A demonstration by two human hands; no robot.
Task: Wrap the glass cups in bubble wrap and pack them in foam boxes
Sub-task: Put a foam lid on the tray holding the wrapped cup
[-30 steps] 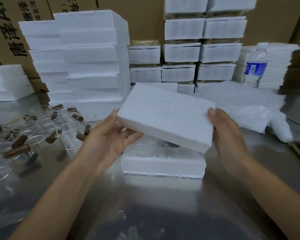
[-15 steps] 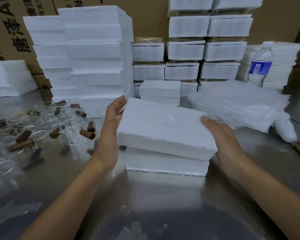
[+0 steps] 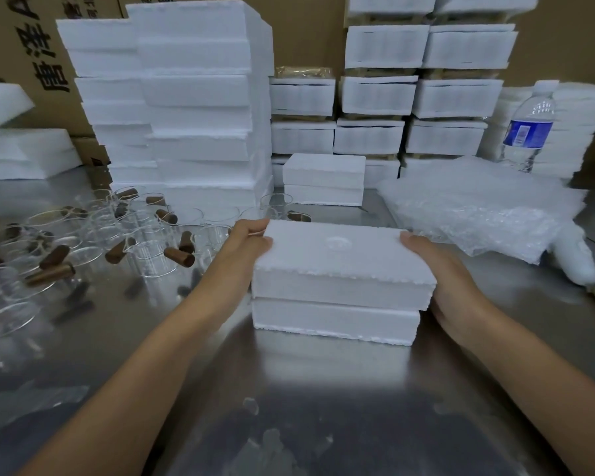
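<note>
Both hands, left hand [image 3: 244,245] and right hand [image 3: 440,273], clamped on the lid [image 3: 340,259] over the box [image 3: 334,321]. Cups [image 3: 152,255] crowd left, bubble wrap [image 3: 478,214] right, probably touching nothing.

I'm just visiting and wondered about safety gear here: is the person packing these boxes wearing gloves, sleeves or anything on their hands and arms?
No. Both the left hand and the right hand are bare, with no gloves, rings, watch or wristband visible. Both forearms are uncovered as far as the picture's lower edge, so no sleeves show. The fingers have short, plain nails.
</note>
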